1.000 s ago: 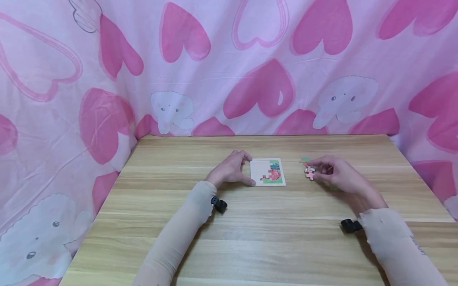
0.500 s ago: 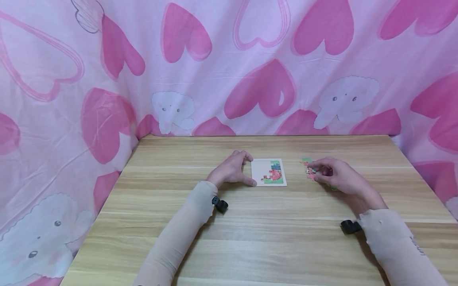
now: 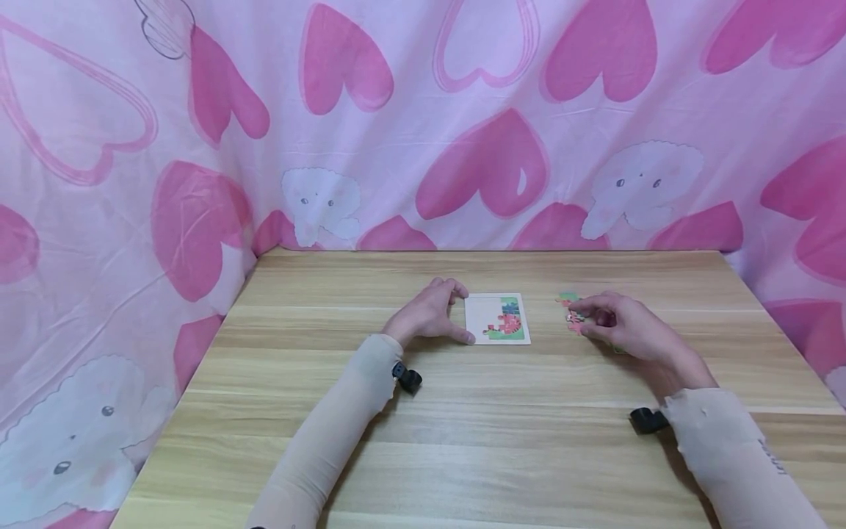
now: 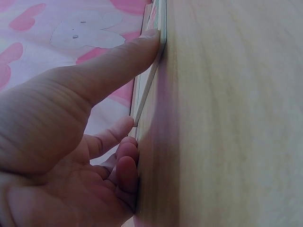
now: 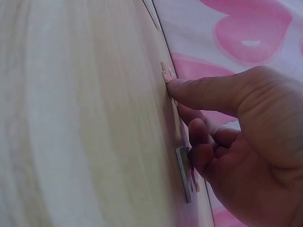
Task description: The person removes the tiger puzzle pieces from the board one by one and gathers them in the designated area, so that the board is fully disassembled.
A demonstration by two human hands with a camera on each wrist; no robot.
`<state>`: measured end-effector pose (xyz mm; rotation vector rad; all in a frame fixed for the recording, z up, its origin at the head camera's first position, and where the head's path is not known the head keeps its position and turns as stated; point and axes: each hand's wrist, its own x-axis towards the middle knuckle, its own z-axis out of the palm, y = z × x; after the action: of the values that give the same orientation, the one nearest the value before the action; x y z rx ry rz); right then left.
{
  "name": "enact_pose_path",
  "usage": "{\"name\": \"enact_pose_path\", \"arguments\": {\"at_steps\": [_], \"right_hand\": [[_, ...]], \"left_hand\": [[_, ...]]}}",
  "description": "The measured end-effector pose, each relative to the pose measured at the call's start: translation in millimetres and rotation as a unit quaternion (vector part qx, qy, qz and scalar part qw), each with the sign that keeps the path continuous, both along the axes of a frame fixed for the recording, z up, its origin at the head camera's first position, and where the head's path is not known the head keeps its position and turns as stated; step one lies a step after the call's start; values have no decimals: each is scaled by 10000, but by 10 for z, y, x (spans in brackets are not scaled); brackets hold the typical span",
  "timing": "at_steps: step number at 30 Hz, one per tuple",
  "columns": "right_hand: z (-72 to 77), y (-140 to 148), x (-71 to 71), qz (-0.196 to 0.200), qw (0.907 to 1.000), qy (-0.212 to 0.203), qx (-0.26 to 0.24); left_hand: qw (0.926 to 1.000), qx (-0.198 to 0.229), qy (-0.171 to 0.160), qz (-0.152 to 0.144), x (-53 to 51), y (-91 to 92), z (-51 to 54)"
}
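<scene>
A small square jigsaw puzzle board (image 3: 481,312) lies on the table in the head view, its right part filled with red, green and blue pieces, its left part bare white. My left hand (image 3: 426,312) holds the board by its left side, thumb at the near corner and index finger at the far one. To the board's right, my right hand (image 3: 624,319) pinches a reddish puzzle piece (image 3: 572,320) between thumb and fingers, low over the table. The right wrist view shows the thumb against a thin piece (image 5: 166,72); the fingers partly hide it.
A green piece (image 3: 566,297) lies just beyond the right fingertips. Another green piece (image 3: 618,350) shows partly under the right hand, and a loose piece (image 5: 183,175) lies below the fingers in the right wrist view. A pink heart-patterned curtain (image 3: 396,147) borders the wooden table (image 3: 463,441).
The piece at the right fingertips has turned from a pale, tilted look to a redder face. Both hands stay almost in place; the whole head view has shifted slightly.
</scene>
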<state>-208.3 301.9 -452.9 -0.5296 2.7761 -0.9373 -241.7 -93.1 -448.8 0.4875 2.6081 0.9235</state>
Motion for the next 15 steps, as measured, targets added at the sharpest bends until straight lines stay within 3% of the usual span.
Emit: {"name": "enact_pose_path", "arguments": {"at_steps": [15], "right_hand": [[-20,2,-10,104,9998,123,70]], "left_hand": [[10000,20,51,-23,-3,0,-9]]}}
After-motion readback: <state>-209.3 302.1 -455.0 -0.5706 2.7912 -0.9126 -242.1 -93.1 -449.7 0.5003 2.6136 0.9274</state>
